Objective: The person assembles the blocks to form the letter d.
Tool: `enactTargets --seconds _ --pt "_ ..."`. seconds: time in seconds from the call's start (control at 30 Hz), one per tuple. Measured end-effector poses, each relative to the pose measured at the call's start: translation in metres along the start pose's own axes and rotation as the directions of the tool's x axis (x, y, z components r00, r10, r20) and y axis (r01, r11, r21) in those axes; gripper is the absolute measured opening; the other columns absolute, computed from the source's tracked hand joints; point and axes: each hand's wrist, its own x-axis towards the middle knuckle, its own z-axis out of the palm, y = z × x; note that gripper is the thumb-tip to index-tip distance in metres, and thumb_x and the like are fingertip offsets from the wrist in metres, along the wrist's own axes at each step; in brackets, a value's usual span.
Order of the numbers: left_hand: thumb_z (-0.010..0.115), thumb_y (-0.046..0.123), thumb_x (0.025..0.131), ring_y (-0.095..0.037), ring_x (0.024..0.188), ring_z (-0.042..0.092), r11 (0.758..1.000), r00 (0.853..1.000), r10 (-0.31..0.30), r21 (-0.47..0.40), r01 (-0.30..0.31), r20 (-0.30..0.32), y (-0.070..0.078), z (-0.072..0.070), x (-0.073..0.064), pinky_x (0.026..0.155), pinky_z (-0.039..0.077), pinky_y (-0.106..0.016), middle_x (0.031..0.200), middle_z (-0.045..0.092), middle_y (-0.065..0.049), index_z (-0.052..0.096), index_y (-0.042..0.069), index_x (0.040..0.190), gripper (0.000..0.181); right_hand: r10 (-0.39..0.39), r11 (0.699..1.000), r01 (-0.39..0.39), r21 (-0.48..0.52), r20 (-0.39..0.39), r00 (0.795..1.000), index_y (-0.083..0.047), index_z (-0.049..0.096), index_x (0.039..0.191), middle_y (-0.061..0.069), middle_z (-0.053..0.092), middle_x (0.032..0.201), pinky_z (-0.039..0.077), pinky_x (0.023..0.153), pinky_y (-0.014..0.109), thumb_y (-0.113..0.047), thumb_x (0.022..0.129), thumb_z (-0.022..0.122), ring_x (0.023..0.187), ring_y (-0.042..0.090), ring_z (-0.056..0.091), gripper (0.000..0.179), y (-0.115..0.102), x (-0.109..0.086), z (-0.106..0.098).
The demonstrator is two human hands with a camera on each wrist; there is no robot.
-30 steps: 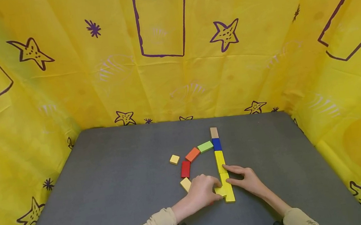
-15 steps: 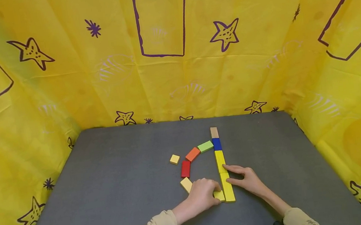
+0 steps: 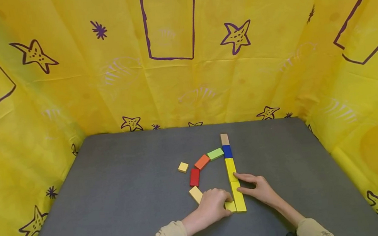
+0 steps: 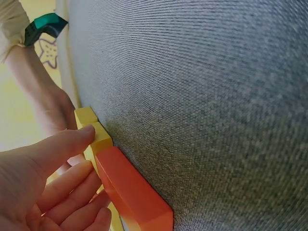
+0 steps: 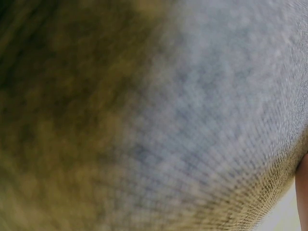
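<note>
My left hand [image 3: 213, 205] pinches a short yellow block [image 3: 231, 207] between thumb and fingers. That block lies flush against the left side of a long yellow block [image 3: 239, 200], at its near end. A second long yellow block [image 3: 230, 167] continues the straight row farther off. My right hand [image 3: 262, 191] rests its fingertips along the row's right side, around the joint of the two long blocks. In the left wrist view an orange-red block [image 4: 132, 187] sits end to end with the pinched block [image 4: 102, 138]; my left hand hides it from the head view.
Beyond the long blocks come a blue block [image 3: 227, 151] and a tan one [image 3: 224, 139]. Green [image 3: 215, 154], orange [image 3: 202, 161], red [image 3: 194, 177] and cream [image 3: 195, 193] blocks curve leftward from the row. A small cream block [image 3: 183, 167] lies apart on the grey table [image 3: 130, 187].
My left hand has drawn the short yellow block slightly nearer, and it now lies beside the long block's near end instead of overlapping its edge. My right hand has stayed in place.
</note>
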Motion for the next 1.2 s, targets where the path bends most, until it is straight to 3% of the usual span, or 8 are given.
enactTargets --seconds 0.27,0.47,0.57,0.67,0.8,0.87,1.0,1.2 --pt "0.084 0.029 0.068 0.000 0.066 0.055 0.998 0.999 0.022 -0.051 -0.024 -0.037 -0.004 -0.007 -0.003 0.057 0.039 -0.017 0.084 0.071 0.010 0.075 0.017 0.094 0.030 -0.006 1.000 0.006 0.011 0.000 1.000 -0.019 0.057 0.133 0.000 0.059 0.133 0.041 0.101 0.048 -0.037 0.082 0.071 0.127 0.027 0.051 0.056 0.001 0.000 0.000" --pt "0.080 0.029 0.074 -0.011 0.080 0.064 0.992 0.988 -0.067 -0.116 0.051 -0.138 -0.030 -0.040 -0.006 0.068 0.049 -0.023 0.096 0.073 0.002 0.074 0.013 0.101 0.032 0.011 1.000 -0.012 0.027 0.017 1.000 -0.019 0.055 0.134 0.001 0.057 0.135 0.039 0.103 0.050 -0.037 0.083 0.070 0.129 0.028 0.049 0.056 0.001 0.001 0.001" --pt "0.079 0.026 0.076 -0.019 0.087 0.067 0.980 0.961 -0.160 -0.150 0.128 -0.225 -0.056 -0.059 -0.007 0.070 0.051 -0.031 0.101 0.072 -0.003 0.073 0.010 0.103 0.032 0.026 0.999 -0.026 0.020 0.022 0.999 -0.019 0.055 0.135 0.002 0.057 0.136 0.039 0.103 0.050 -0.036 0.083 0.070 0.129 0.028 0.049 0.057 0.002 0.002 0.000" --pt "0.078 0.023 0.076 -0.024 0.088 0.066 0.959 0.918 -0.266 -0.173 0.223 -0.294 -0.084 -0.074 -0.008 0.072 0.051 -0.037 0.103 0.072 -0.005 0.072 0.009 0.104 0.032 0.035 0.999 -0.036 0.014 0.024 0.999 -0.019 0.054 0.135 0.002 0.056 0.136 0.040 0.103 0.049 -0.036 0.083 0.070 0.129 0.027 0.049 0.057 0.002 0.001 0.000" --pt "0.078 0.019 0.076 -0.027 0.091 0.066 0.933 0.879 -0.354 -0.192 0.306 -0.319 -0.119 -0.084 -0.011 0.076 0.051 -0.042 0.107 0.071 -0.007 0.071 0.008 0.109 0.035 0.042 0.999 -0.042 0.020 0.025 0.999 -0.019 0.055 0.135 0.001 0.057 0.136 0.039 0.103 0.050 -0.036 0.083 0.071 0.130 0.027 0.049 0.057 0.002 0.001 -0.001" --pt "0.077 0.018 0.077 -0.029 0.098 0.066 0.932 0.886 -0.354 -0.194 0.307 -0.300 -0.133 -0.085 -0.012 0.081 0.051 -0.045 0.110 0.070 -0.009 0.070 0.007 0.111 0.037 0.047 0.999 -0.048 0.022 0.025 0.999 -0.019 0.055 0.135 0.001 0.057 0.136 0.039 0.103 0.050 -0.036 0.083 0.071 0.130 0.027 0.048 0.057 0.002 0.001 -0.001" --pt "0.078 0.018 0.077 -0.029 0.109 0.062 0.946 0.922 -0.302 -0.197 0.259 -0.241 -0.154 -0.081 -0.010 0.092 0.048 -0.046 0.114 0.069 -0.010 0.068 0.005 0.114 0.041 0.060 0.998 -0.060 0.020 0.029 0.998 -0.019 0.055 0.135 0.002 0.057 0.136 0.039 0.103 0.050 -0.036 0.083 0.071 0.130 0.028 0.048 0.057 0.001 0.000 0.000" --pt "0.078 0.013 0.077 -0.027 0.110 0.062 0.973 0.969 -0.170 -0.189 0.135 -0.181 -0.169 -0.073 -0.003 0.095 0.047 -0.044 0.114 0.069 -0.010 0.068 0.003 0.114 0.040 0.074 0.997 -0.075 0.035 0.027 0.997 -0.019 0.055 0.134 0.002 0.057 0.136 0.038 0.104 0.051 -0.035 0.082 0.072 0.130 0.029 0.048 0.057 0.000 0.000 0.001"
